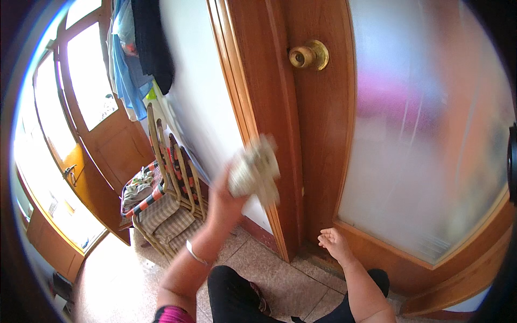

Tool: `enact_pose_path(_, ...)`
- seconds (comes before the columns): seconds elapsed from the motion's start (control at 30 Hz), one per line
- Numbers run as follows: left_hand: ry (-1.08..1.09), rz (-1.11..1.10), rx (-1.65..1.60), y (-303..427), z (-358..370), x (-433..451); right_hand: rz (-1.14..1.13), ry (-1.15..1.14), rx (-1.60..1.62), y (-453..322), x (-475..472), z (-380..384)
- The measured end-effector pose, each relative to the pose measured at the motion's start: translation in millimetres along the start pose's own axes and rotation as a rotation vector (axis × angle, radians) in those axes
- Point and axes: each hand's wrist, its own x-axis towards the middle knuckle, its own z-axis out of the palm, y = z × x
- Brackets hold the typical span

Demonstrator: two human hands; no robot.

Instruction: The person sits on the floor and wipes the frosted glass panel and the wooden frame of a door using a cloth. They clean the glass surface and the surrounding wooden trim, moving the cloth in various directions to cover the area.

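Observation:
My left hand [230, 185] grips a crumpled light cloth [256, 171], blurred by motion, in front of the wooden door frame [266, 113]. A bracelet circles that wrist. Low before the door my right hand [332, 242] holds nothing, its fingers slightly curled and apart. The brown wooden door [323, 153] stands closed, with a round brass doorknob [305, 56] above both hands and a large frosted glass panel [404, 141] on its right part.
Stacked chairs [173, 198] with checked cushions stand by the white wall at left, with crumpled cloths [139, 189] on the top seat. Clothes [129, 76] hang above them. Farther left is a wooden door with glass panes [91, 72]. Stone tiles [291, 290] cover the floor.

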Motion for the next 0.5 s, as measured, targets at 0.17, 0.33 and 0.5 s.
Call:
enact_pose_path(0.17, 0.609, 0.627, 0.288, 85, -42, 205, -0.029, 0.001, -0.04, 12, -1, -5)
enact_pose_path(0.33, 0.64, 0.719, 0.28, 92, -23, 315, -0.03, -0.014, -0.121, 14, -1, 8)
enact_pose_path(0.5, 0.678, 0.547, 0.431, 96, 1, 252, -0.079, 0.011, -0.143, -9, -17, 0)
